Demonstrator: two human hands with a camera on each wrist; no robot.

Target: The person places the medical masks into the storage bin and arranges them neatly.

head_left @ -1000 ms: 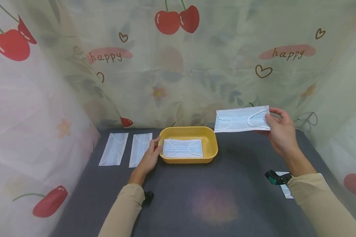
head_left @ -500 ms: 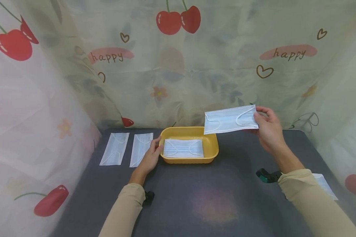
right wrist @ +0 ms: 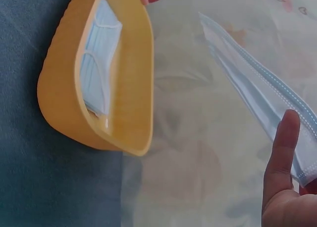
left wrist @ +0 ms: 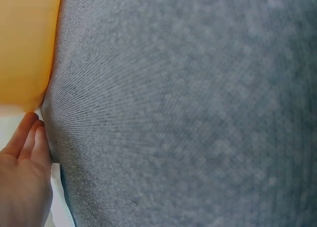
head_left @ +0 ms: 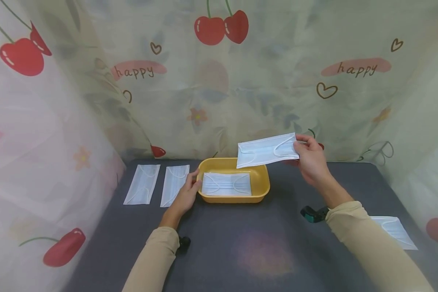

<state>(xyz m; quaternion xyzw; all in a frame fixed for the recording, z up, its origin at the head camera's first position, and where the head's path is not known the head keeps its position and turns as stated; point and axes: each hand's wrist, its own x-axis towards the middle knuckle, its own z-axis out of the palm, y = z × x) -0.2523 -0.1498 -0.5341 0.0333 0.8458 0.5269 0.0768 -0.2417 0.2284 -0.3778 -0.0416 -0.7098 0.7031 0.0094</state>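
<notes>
In the head view, my right hand pinches the right end of a pale blue face mask, thumb on the near face. The mask is held flat and slightly tilted in the air, its left end over the back right of a yellow tray. Another mask lies inside the tray with its ear loops up. My left hand touches the tray's left end; in the left wrist view its fingers look nearly straight beside the yellow wall. The right wrist view shows the held mask nearly edge-on.
Two masks lie left of the tray: an outer mask and an inner mask, partly behind the left hand. One more mask is partly covered by the right sleeve. A printed curtain encloses the dark grey table.
My right hand has moved left with the face mask, from right of the tray to above its right part. The mask under the right sleeve shows more. My left hand stays at the tray.
</notes>
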